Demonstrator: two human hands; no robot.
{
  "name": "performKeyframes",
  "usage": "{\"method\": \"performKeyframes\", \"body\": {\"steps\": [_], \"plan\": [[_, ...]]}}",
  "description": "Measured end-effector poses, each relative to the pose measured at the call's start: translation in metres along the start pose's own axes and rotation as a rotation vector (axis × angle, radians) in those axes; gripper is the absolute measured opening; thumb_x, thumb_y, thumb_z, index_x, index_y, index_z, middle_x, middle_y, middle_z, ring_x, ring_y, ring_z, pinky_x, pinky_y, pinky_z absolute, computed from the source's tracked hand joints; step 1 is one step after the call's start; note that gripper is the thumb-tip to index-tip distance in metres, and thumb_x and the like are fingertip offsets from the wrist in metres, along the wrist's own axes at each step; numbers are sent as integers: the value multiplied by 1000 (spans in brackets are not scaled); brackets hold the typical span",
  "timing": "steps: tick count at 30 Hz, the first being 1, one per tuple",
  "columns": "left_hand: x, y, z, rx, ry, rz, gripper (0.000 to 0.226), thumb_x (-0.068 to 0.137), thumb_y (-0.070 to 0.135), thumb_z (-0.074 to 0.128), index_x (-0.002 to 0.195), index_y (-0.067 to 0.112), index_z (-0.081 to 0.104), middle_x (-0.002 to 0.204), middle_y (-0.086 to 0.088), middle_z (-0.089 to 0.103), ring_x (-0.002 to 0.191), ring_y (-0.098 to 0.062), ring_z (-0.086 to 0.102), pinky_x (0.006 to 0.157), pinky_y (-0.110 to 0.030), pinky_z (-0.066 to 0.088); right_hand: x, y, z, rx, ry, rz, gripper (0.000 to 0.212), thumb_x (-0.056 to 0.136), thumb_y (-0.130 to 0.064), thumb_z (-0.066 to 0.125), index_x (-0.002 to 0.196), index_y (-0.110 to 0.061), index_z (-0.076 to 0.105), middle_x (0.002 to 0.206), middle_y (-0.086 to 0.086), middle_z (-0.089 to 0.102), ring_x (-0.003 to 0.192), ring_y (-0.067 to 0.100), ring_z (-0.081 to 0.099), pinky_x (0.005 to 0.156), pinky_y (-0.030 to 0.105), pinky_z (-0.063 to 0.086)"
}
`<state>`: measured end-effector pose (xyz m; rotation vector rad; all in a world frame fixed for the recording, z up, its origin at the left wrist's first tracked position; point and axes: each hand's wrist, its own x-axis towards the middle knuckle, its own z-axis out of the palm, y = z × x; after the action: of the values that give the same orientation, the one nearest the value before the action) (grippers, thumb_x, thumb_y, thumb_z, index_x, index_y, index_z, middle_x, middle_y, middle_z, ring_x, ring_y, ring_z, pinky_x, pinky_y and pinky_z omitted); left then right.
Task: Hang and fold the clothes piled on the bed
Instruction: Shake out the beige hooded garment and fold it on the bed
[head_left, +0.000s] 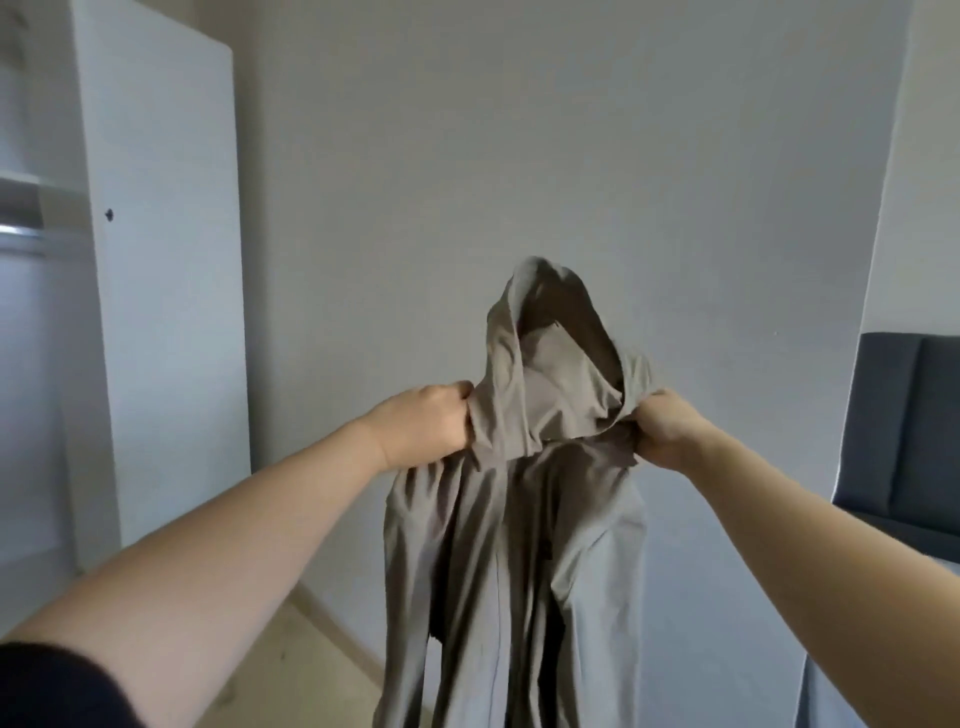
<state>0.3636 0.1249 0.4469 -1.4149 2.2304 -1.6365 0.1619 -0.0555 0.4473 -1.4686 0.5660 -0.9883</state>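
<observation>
Looking into a bedroom in a home. Facing a plain white wall (519, 156). Seeing a tall white wardrobe (166, 260) on the left, opening onto a shelf (21, 179) and a metal hanging rail (21, 233). Catching a dark grey upholstered piece (909, 415) at the right edge, and pale flooring (322, 670) below.

Left hand (431, 423) and right hand (667, 434) grip a grey hooded garment (519, 545) at its shoulders; hood (550, 332) upright; white wardrobe (156, 260) left.
</observation>
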Motion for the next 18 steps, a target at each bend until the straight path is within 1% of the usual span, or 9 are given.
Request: {"method": "performKeyframes", "body": {"steps": [3, 5, 7, 9, 11, 12, 14, 16, 18], "plan": [[-18, 4, 5, 57, -194, 142, 14, 56, -3, 73, 60, 10, 68, 64, -8, 63, 58, -25, 63, 43, -29, 51, -2, 5, -2, -110, -79, -1, 33, 90, 13, 47, 121, 9, 57, 120, 24, 61, 112, 38, 59, 100, 50, 46], [-23, 3, 6, 99, -207, 210, 22, 65, 0, 57, 54, 17, 66, 60, -1, 62, 55, -20, 61, 45, -25, 49, -6, 3, -3, -167, -91, -30, 30, 91, 13, 44, 119, 13, 56, 117, 27, 62, 112, 38, 58, 97, 46, 49], [-21, -5, 1, 125, -130, 215, 32, 67, 0, 44, 50, 18, 63, 56, 1, 60, 51, -18, 58, 43, -23, 46, -9, -5, -1, -218, -15, -172, 28, 84, 23, 38, 101, 19, 59, 97, 27, 64, 97, 35, 61, 80, 39, 54], [-17, -17, -4, 123, -2, 199, 32, 72, -3, 45, 53, 16, 64, 61, -3, 62, 55, -23, 60, 45, -25, 48, -13, -14, 1, -183, 95, -442, 32, 75, 26, 37, 76, 6, 62, 78, 16, 64, 77, 23, 61, 67, 34, 51], [-12, -22, -11, 90, 47, 107, 28, 76, -4, 50, 58, 12, 66, 65, -9, 64, 61, -27, 63, 50, -28, 52, -23, -17, 0, -207, 90, -648, 23, 71, 17, 46, 70, -1, 61, 68, -1, 63, 68, 8, 62, 62, 24, 47], [-13, -19, -13, 88, 52, 112, 24, 73, -3, 55, 58, 12, 66, 64, -8, 64, 61, -27, 63, 51, -27, 52, -28, -11, -1, -384, 15, -751, 18, 68, 17, 52, 71, 2, 63, 70, -1, 63, 69, 5, 62, 61, 22, 46], [-25, -5, -1, 73, -133, 120, 11, 65, 5, 69, 62, 15, 68, 64, -3, 64, 60, -23, 62, 52, -22, 49, -34, 13, -2, -1127, -247, -846, 13, 66, 16, 61, 75, 8, 65, 86, 14, 62, 86, 23, 61, 68, 27, 41], [-40, 10, 14, -89, -481, -2, 25, 80, 15, 65, 105, 17, 66, 96, -5, 68, 81, -24, 63, 63, -20, 40, -28, 36, -1, -1793, -385, -812, 12, 85, -2, 54, 88, 4, 65, 105, 16, 55, 104, 28, 49, 77, 34, 38], [-44, 17, 31, -145, -495, -54, 48, 92, 16, 50, 139, 15, 42, 127, -8, 57, 98, -29, 61, 65, -19, 32, -22, 36, 0, -1909, -280, -772, 18, 90, -8, 49, 93, -3, 65, 107, 11, 54, 107, 25, 45, 79, 32, 37]]}}
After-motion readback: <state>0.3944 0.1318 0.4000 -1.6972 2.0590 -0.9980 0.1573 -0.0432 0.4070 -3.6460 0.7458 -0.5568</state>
